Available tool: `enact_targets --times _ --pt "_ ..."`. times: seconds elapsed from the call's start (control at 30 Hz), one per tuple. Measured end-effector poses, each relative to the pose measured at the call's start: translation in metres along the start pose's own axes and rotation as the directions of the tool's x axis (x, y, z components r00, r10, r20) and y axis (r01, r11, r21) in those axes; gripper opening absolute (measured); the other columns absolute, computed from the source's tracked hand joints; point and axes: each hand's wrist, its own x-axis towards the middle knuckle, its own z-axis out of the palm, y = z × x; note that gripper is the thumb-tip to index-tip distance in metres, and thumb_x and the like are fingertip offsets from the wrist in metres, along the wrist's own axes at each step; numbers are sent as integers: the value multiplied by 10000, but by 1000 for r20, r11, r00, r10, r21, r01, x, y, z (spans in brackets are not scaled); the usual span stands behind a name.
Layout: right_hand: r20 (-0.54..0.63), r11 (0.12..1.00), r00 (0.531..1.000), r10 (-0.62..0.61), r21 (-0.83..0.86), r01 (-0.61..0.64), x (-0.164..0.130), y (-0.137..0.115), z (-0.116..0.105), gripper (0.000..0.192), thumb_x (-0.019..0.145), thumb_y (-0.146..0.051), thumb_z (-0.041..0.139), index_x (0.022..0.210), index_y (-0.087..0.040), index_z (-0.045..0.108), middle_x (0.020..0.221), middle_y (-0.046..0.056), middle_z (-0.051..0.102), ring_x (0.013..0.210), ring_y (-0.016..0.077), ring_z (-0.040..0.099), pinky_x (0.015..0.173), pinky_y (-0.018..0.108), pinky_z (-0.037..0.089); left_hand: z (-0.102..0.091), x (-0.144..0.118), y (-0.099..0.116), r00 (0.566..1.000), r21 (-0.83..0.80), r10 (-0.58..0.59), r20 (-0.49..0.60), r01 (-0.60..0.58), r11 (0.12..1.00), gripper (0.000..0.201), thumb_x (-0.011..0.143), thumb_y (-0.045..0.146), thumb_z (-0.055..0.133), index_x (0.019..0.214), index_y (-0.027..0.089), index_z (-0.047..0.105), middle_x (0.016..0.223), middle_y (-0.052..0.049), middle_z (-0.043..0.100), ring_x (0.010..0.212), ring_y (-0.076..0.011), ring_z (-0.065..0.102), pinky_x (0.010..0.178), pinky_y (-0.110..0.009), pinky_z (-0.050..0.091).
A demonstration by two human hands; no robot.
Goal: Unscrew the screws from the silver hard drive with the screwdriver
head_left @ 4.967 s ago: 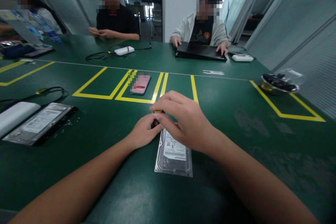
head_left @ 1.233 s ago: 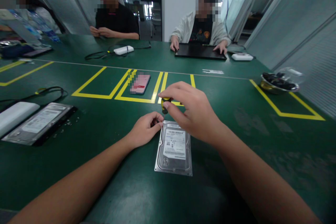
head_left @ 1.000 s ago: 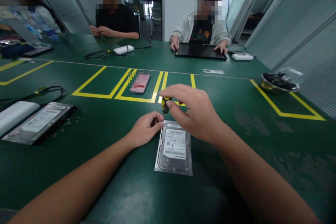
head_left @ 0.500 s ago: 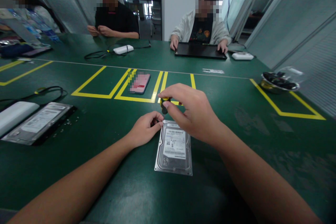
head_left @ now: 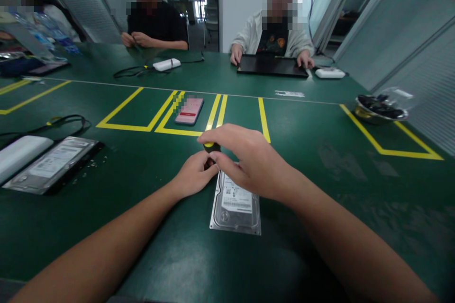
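A silver hard drive (head_left: 232, 222) with a white label lies flat on the green table before me. My right hand (head_left: 254, 158) arches over its far end, thumb and fingers closed round the black and yellow handle of a small screwdriver (head_left: 212, 148). The screwdriver's shaft and tip are hidden. At the drive's far left corner, my left hand (head_left: 195, 175) rests with thumb and fingers pinched together, just below the handle. What lies inside that pinch is hidden by the fingers and the handle.
To the left lie a second hard drive (head_left: 51, 165), a white power strip (head_left: 24, 156) and small scattered bits. A phone (head_left: 189, 111) lies inside yellow tape. A metal bowl (head_left: 380, 112) of dark parts stands right. Across the table, a person holds a black panel (head_left: 272, 66).
My right hand has moved left and slightly down with the screwdriver, now covering more of the drive's far end. My left hand and the drive have stayed nearly in place.
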Motion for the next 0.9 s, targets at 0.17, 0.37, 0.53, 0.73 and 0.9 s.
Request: enact_targets --times 0.17,0.37,0.53,0.73,0.9 --pt "11 1000 1000 -2 12 2 0 -1 1 309 896 -96 481 1177 -121 606 1155 100 682 1083 185 609 962 337 473 0 -2 4 1000 -18 1 -9 -1 1000 189 855 332 541 846 163 624 860 -66 668 864 -246 619 771 -365 510" --pt "-47 999 998 37 4 -37 1 -1 1 242 935 -197 516 1147 -145 622 1118 107 663 1052 206 602 927 363 486 0 -1 3 1000 -1 21 -23 -21 1000 188 866 337 530 872 165 606 901 -72 657 921 -253 612 811 -375 505" --pt "-56 998 996 62 -22 -63 2 -2 -1 227 931 -172 508 1110 -144 645 1077 108 652 1007 207 598 903 355 483 1 0 -1 1000 11 15 -5 -15 1000 185 871 331 530 904 166 606 919 -65 664 876 -239 618 785 -372 509" --pt "-55 999 998 37 -28 -38 2 -2 -1 244 924 -157 513 1115 -91 649 1056 125 653 997 211 596 899 343 473 1 0 -2 999 11 31 -11 -31 999 167 866 327 539 882 174 606 867 -51 659 875 -236 615 786 -362 508" --pt "-50 999 998 44 -16 -45 1 -2 -1 223 926 -176 507 1106 -143 634 1065 101 654 998 208 594 895 353 477 0 0 0 999 5 28 -17 -28 1000 176 854 337 550 874 173 611 867 -53 659 890 -244 610 798 -369 506"
